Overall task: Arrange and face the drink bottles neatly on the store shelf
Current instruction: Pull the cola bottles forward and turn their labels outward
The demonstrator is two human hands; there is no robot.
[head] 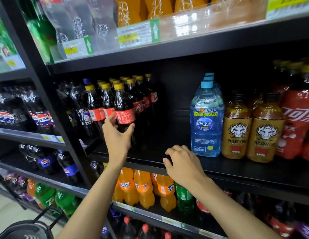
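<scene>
The step in hand is facing the front row of small cola bottles on the middle shelf (155,150). The left hand (118,137) is clamped around the lower body of the front cola bottle (124,107), just under its red label, with the thumb on one side and the fingers wrapped round the other. The bottle stands upright at the shelf's front, touching its yellow-capped neighbours (107,100) on the left. The right hand (184,163) rests on the shelf's front lip with its fingers loosely bent, holding no bottle, near the blue water bottles (206,121).

The held bottle's label seems to show a panel of small print, not the brand name, though glare and blur make this uncertain. A neighbour shows its barcode. So the next move likely calls for twisting the bottle on its base until the logo faces out, then doing the same along the row. A wide bare stretch of shelf lies between the cola and the water, so some bottles may need sliding across or forward to fill it.

The left hand hides the bottle's base. The back rows sink into shadow, so their count and facing are unreadable. The right hand's fingertips are hidden behind its own knuckles. The large red bottles (297,118) are cut off at the right edge.
</scene>
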